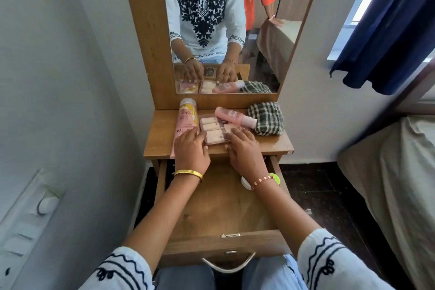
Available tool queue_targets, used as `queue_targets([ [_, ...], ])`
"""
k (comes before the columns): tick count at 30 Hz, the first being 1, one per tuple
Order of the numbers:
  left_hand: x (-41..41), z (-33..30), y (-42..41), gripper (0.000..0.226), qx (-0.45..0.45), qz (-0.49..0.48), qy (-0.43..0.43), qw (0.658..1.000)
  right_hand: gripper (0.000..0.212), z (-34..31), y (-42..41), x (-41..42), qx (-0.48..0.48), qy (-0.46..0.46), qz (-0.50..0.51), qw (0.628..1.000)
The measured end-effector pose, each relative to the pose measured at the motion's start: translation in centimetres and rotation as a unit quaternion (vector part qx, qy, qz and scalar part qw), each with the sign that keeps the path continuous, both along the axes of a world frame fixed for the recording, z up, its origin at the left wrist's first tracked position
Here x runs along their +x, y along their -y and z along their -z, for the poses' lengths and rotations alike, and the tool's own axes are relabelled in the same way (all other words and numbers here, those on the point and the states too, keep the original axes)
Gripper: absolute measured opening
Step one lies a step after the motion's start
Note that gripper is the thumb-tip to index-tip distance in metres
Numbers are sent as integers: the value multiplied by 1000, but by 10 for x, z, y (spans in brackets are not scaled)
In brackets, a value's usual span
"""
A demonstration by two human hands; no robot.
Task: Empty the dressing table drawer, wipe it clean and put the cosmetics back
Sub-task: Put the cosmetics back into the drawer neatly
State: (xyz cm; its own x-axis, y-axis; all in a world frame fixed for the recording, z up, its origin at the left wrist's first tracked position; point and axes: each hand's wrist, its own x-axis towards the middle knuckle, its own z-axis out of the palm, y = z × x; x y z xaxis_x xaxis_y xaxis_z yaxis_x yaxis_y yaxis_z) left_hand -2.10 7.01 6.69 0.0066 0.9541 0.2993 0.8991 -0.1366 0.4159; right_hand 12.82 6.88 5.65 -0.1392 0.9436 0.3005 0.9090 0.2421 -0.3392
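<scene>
The wooden drawer [219,209] is pulled out under the dressing table top [275,141]. On the top lie a pink tube [186,115], a clear pink case of small cosmetics [211,128], a pink bottle [235,116] and a checked cloth [267,117]. My left hand [190,148] rests on the tube's lower end and touches the case's left side. My right hand [243,148] presses on the case's right side. The case sits between both hands. A white and green container [273,178] shows in the drawer's right side, partly hidden by my right wrist.
A mirror [226,26] stands behind the table top and reflects my hands and a second person in orange. A wall with switches [44,205] is close on the left. A bed [397,186] and a blue curtain [386,37] are on the right.
</scene>
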Motion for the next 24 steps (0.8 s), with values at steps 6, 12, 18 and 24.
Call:
queue_targets([
  [6, 12, -2, 4, 50, -17, 15, -113, 993, 24, -16, -3, 3, 102, -16, 34, 994],
  [12, 28, -4, 6, 52, -35, 82, -163, 983, 36, -37, -28, 7, 65, 46, 103, 992],
  [18, 29, 8, 6, 59, -31, 102, -141, 984, 23, -36, -36, 14, 30, 35, 126, 991],
  [24, 28, 17, 15, 61, 33, 122, -167, 978, 22, -35, -33, 20, 16, -67, 179, 981],
])
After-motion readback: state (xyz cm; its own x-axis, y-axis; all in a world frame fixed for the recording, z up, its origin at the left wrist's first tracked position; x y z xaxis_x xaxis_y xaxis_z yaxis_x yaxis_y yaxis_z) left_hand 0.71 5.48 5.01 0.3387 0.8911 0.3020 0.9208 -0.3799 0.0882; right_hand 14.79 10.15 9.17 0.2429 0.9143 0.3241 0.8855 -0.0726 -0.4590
